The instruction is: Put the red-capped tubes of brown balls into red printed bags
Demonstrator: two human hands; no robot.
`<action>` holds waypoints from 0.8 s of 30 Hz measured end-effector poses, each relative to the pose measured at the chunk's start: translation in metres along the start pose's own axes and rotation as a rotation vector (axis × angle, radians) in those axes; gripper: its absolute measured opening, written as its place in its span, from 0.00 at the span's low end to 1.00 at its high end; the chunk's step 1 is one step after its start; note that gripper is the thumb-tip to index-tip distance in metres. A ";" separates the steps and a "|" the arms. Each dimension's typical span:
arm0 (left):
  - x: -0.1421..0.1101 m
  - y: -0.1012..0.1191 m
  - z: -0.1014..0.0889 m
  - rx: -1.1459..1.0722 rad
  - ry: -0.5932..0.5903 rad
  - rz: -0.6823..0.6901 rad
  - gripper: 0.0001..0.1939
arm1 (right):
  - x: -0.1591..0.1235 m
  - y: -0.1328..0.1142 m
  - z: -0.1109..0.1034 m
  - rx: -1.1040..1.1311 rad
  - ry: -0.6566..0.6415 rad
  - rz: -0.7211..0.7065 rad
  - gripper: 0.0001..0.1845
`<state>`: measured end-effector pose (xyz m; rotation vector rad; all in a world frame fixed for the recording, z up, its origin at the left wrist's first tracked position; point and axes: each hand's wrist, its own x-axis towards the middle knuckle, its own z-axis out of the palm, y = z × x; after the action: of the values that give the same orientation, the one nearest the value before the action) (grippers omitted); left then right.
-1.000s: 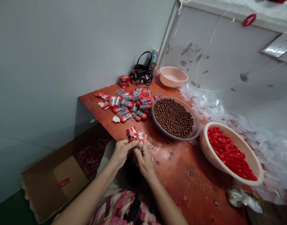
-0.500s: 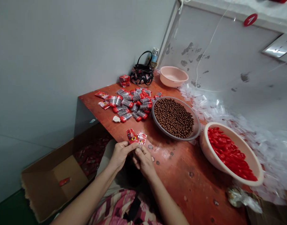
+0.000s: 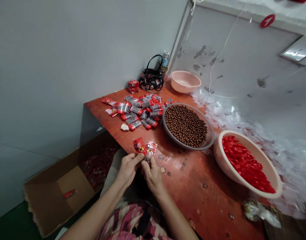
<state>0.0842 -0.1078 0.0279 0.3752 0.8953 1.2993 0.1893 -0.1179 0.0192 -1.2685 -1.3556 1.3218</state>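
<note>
At the table's near edge, my left hand point(image 3: 129, 167) is closed, its thumb and fingers pinching a red printed packet point(image 3: 139, 145). Close beside it, my right hand point(image 3: 153, 173) is closed on a small clear container with dark contents point(image 3: 147, 159), mostly covered by my fingers. A second red packet point(image 3: 151, 147) shows just beyond my fingertips; whether it is held or lies on the table I cannot tell. Farther back is a pile of clear containers with red caps and brown balls inside point(image 3: 136, 110).
A grey basin point(image 3: 165, 131) holds brown balls. Right of it, a pink basin point(image 3: 218, 151) holds red caps. Clear plastic containers point(image 3: 265, 140) are heaped along the wall. A handbag point(image 3: 151, 81) and another pink basin point(image 3: 185, 88) stand behind. A cardboard box point(image 3: 50, 200) is at lower left.
The red packet in my left hand has shifted slightly left and tilted. My hands are a little farther apart, and the dark-filled container now shows between them.
</note>
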 end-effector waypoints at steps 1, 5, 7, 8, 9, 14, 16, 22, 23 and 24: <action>-0.001 0.000 0.000 0.014 0.007 0.000 0.08 | 0.000 0.002 0.000 0.056 -0.019 0.023 0.11; -0.004 0.005 0.001 0.032 -0.002 0.008 0.08 | -0.001 0.007 0.003 0.369 -0.171 0.151 0.14; -0.005 0.006 0.000 0.004 -0.054 0.004 0.09 | -0.002 0.006 0.004 0.410 -0.188 0.154 0.15; -0.006 0.005 0.000 -0.004 -0.090 -0.013 0.10 | -0.002 0.005 0.004 0.384 -0.173 0.139 0.14; -0.006 0.003 -0.001 -0.006 -0.121 -0.032 0.11 | -0.004 0.004 0.003 0.328 -0.143 0.115 0.13; -0.008 -0.009 -0.007 0.062 -0.073 -0.014 0.10 | -0.008 0.000 -0.001 0.015 0.029 0.014 0.10; -0.010 -0.011 -0.008 0.103 -0.061 0.000 0.09 | -0.008 0.002 -0.001 0.074 -0.029 0.054 0.11; -0.009 0.000 -0.006 0.010 -0.043 -0.034 0.11 | -0.006 0.001 0.001 0.163 -0.164 0.062 0.11; -0.008 0.002 -0.006 -0.017 -0.009 -0.027 0.11 | -0.007 0.000 0.001 0.187 -0.178 0.062 0.12; -0.007 0.004 -0.006 -0.043 0.019 -0.020 0.11 | -0.007 -0.001 0.001 0.225 -0.184 0.065 0.14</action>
<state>0.0766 -0.1148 0.0292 0.3199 0.8838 1.3034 0.1893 -0.1253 0.0210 -1.0668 -1.2565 1.6196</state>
